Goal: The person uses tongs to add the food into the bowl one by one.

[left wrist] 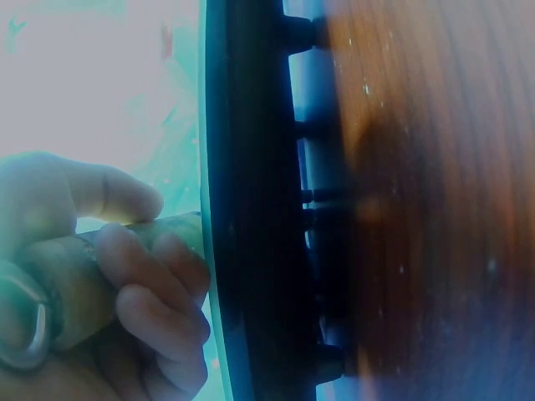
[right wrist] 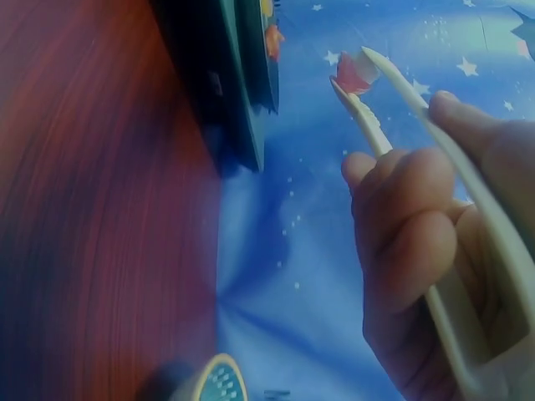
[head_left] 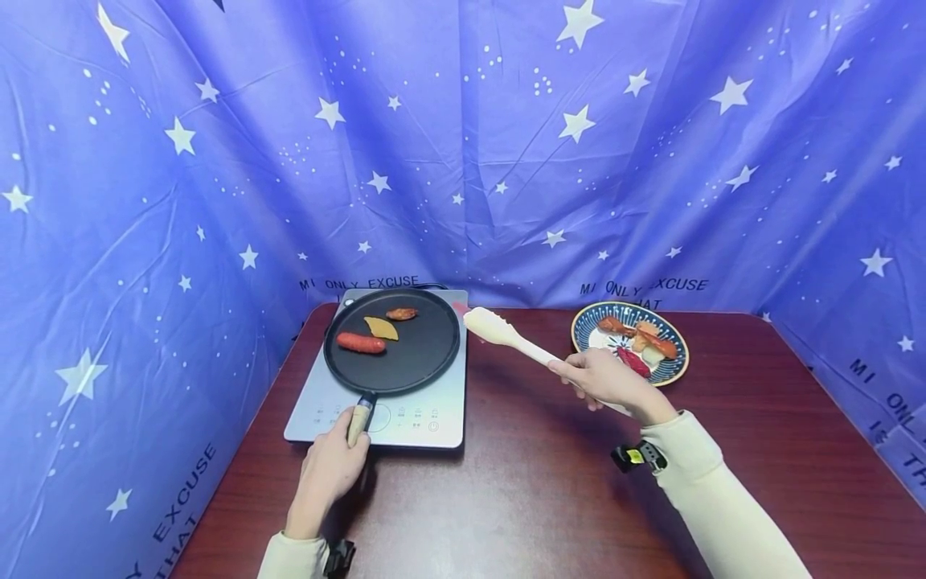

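My left hand [head_left: 334, 462] grips the handle [head_left: 358, 424] of a flat black frying pan [head_left: 423, 354]. In the pan lie a red sausage [head_left: 361, 343], a yellow chip-like slice [head_left: 381, 328] and a small browned piece of food [head_left: 402, 314]. Cream-coloured tongs [head_left: 499, 330] are held in my right hand [head_left: 604, 378], their tips near the pan's right rim. Between those tips, the right wrist view shows a thin red piece of food [right wrist: 352, 75]; its kind is unclear.
The pan sits on a silver induction cooker [head_left: 427, 430] at the table's left. A blue-patterned plate [head_left: 576, 331] with several food pieces, one of them dark red [head_left: 633, 361], stands at the right. Starry blue curtains [head_left: 463, 161] enclose the dark red table [head_left: 550, 498].
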`<control>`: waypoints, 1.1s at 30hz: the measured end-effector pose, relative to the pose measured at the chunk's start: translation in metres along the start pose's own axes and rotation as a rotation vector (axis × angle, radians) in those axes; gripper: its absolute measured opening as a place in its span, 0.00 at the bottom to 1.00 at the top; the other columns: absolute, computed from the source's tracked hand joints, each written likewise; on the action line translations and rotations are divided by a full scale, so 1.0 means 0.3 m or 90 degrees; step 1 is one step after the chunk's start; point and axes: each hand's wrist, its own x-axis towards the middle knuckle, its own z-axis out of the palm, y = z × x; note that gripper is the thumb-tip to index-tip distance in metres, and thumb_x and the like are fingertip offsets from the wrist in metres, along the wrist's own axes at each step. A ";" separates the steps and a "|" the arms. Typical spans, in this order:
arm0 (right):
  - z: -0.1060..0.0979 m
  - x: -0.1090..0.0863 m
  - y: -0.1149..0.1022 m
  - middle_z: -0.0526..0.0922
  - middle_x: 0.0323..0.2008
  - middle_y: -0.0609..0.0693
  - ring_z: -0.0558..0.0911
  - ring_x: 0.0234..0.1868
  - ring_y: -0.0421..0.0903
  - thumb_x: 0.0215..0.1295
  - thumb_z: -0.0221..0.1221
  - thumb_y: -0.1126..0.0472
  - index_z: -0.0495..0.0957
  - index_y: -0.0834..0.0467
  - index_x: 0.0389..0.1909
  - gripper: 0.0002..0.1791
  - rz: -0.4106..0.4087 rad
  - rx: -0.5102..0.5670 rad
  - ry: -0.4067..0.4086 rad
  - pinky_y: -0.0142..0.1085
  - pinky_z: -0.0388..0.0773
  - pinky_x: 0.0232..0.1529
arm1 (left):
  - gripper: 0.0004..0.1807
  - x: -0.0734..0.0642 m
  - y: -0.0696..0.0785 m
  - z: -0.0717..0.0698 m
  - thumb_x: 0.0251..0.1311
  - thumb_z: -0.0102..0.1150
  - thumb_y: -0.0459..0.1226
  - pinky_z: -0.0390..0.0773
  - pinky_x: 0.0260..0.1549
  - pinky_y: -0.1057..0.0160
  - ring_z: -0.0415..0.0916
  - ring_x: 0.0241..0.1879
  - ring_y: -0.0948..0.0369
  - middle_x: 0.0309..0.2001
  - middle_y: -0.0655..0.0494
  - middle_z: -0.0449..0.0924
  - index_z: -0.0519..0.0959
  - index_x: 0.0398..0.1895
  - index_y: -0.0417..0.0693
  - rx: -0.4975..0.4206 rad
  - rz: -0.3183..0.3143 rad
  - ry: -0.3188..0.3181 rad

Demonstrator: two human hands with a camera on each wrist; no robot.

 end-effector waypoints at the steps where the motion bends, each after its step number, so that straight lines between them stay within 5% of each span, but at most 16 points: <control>1: 0.006 0.005 -0.005 0.72 0.13 0.50 0.72 0.09 0.43 0.67 0.52 0.43 0.76 0.59 0.23 0.23 0.002 -0.006 0.000 0.47 0.73 0.14 | 0.29 0.000 -0.001 0.002 0.58 0.49 0.42 0.71 0.25 0.48 0.73 0.24 0.51 0.30 0.43 0.77 0.66 0.65 0.48 0.000 0.000 0.000; 12: 0.065 0.079 -0.073 0.75 0.13 0.55 0.73 0.09 0.43 0.66 0.52 0.41 0.75 0.57 0.20 0.25 -0.013 -0.045 -0.012 0.45 0.74 0.15 | 0.28 0.003 -0.002 0.006 0.59 0.50 0.42 0.70 0.24 0.49 0.73 0.23 0.51 0.29 0.43 0.77 0.67 0.65 0.48 -0.001 0.004 0.001; 33: 0.168 0.164 -0.161 0.70 0.05 0.44 0.71 0.06 0.39 0.62 0.53 0.36 0.76 0.53 0.17 0.26 -0.024 -0.183 0.007 0.35 0.69 0.17 | 0.28 0.004 -0.005 0.001 0.59 0.49 0.42 0.70 0.24 0.49 0.72 0.22 0.51 0.30 0.44 0.78 0.67 0.64 0.48 0.000 0.009 0.000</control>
